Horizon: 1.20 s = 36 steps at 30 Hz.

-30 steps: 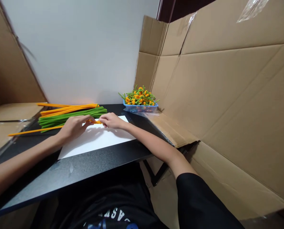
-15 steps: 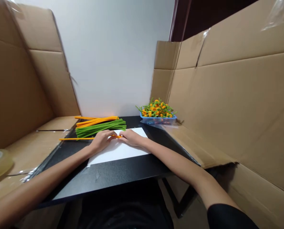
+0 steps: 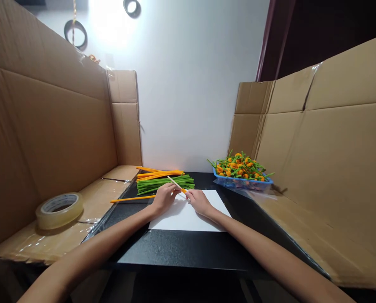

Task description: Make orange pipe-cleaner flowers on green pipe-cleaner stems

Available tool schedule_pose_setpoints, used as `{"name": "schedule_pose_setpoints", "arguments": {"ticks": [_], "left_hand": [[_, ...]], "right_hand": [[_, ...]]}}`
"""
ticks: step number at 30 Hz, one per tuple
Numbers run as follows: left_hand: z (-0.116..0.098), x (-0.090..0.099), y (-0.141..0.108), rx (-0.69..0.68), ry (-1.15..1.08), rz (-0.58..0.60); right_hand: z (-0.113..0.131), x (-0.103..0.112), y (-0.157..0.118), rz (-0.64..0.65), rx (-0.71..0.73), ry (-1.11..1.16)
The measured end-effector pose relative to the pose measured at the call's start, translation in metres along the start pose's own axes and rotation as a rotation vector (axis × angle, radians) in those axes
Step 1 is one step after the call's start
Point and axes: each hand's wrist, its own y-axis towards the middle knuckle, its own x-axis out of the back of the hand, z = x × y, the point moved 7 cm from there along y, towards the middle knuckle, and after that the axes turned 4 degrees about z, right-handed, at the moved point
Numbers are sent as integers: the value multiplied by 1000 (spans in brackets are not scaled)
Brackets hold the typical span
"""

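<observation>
My left hand [image 3: 165,198] is closed in a pinch over the white sheet, at an orange pipe cleaner [image 3: 132,199] whose long free end sticks out to the left. Close by on the right, my right hand [image 3: 200,201] pinches a thin pale stick [image 3: 174,182] that slants up and left between the hands. A short bit of orange shows on the stick by the right fingertips; it looks wrapped around it. My fingers partly hide where the two meet. White paper [image 3: 190,221] lies under both hands.
Behind my left hand lie green pipe cleaners [image 3: 159,184] and orange pipe cleaners [image 3: 162,173]. A blue basket [image 3: 243,183] of orange-and-green pipe-cleaner flowers stands back right. A tape roll [image 3: 60,210] rests on cardboard at left. Cardboard walls [image 3: 333,168] flank the black table [image 3: 175,248].
The camera view has shifted left and up, bringing the whole tape roll into sight. The pale stick now shows between my hands, which remain close together over the paper.
</observation>
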Motion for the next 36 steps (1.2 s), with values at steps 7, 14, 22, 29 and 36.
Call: {"name": "schedule_pose_setpoints", "arguments": {"ticks": [7,14,22,29,36], "left_hand": [[24,-4,4,260,-351,26],[45,-6,8,248,-661,320],[27,0,15,121,-566,518],[24,9,20,191,-729,657],[22,27,17,273,-805,535]], "right_hand": [[-10,-14,-3,51,-104,571],[22,-10,-9,254,74,571],[31,14,-14,515,253,87],[59,29,-22,466,289,37],[58,15,-26,553,91,662]]}}
